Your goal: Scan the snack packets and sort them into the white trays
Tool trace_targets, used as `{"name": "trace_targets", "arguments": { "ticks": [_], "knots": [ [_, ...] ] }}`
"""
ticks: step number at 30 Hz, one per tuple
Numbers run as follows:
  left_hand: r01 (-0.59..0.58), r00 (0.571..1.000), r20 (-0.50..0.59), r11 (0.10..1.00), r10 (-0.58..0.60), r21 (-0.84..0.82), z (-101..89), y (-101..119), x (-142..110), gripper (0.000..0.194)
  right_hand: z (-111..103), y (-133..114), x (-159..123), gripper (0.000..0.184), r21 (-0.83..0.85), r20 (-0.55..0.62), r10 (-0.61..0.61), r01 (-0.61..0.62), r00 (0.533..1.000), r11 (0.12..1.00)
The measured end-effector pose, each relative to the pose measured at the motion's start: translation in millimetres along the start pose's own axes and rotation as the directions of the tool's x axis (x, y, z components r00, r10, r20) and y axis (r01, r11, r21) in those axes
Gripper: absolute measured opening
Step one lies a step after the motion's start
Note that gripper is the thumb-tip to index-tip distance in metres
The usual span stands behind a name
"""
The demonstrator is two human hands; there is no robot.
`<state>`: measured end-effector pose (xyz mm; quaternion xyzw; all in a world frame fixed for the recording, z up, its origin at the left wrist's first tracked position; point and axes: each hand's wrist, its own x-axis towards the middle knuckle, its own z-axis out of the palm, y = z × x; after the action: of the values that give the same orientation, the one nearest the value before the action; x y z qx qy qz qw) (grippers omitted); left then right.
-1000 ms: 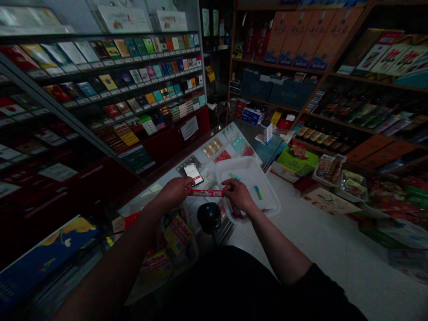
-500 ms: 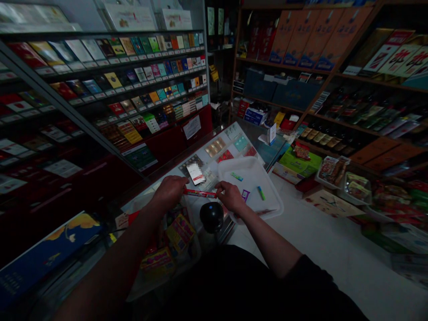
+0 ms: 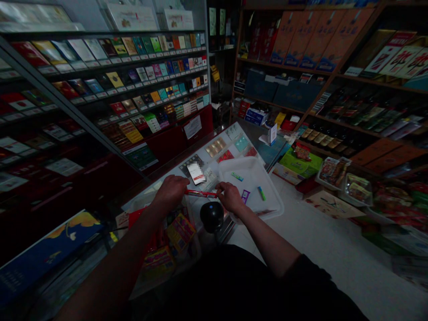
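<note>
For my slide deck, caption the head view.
Left hand and right hand hold a red candy pack near a black barcode scanner.

One white tray (image 3: pixel 254 171) held two green-and-blue packets (image 3: pixel 261 193) and one purple packet (image 3: pixel 245 196). At the tray's left edge was one right hand (image 3: pixel 230 196); left of the tray were one left hand (image 3: pixel 171 191), one red stick pack (image 3: pixel 201 194), one phone (image 3: pixel 194 174), one black rounded device (image 3: pixel 211 217) and two yellow-and-pink packs (image 3: pixel 181 232). Beyond the tray stood two blue bins (image 3: pixel 292 96) and four tall orange boxes (image 3: pixel 284 38).
</note>
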<state>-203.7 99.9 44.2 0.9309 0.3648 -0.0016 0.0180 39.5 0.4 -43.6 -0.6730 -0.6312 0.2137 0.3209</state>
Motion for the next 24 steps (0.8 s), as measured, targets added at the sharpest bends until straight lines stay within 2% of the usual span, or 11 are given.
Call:
{"name": "trace_targets", "arguments": {
  "ticks": [7, 12, 19, 24],
  "knots": [
    [0.010, 1.000, 0.020, 0.999, -0.011, 0.041, 1.3, 3.3, 0.4, 0.027, -1.0, 1.1, 1.6, 0.025, 0.034, -0.044, -0.004, 0.005, 0.999, 0.999],
    [0.022, 0.999, -0.028, 0.998, -0.024, -0.053, 0.3, 2.0, -5.0, 0.033, -3.8, -2.5, 0.5, 0.026, 0.055, -0.077, 0.000, 0.004, 0.997, 0.998],
    [0.070, 0.993, -0.084, 0.993, -0.078, -0.097, -17.4, -2.6, -15.5, 0.038, -22.2, -31.8, -6.3, 0.023, 0.107, -0.099, -0.081, 0.092, 0.992, 0.990],
    [0.091, 0.995, -0.043, 0.994, -0.094, -0.068, -28.0, -3.1, -31.2, 0.035, -37.3, -57.3, -17.0, 0.022, 0.139, -0.079, -0.138, 0.148, 0.987, 0.979]
  ]
}}
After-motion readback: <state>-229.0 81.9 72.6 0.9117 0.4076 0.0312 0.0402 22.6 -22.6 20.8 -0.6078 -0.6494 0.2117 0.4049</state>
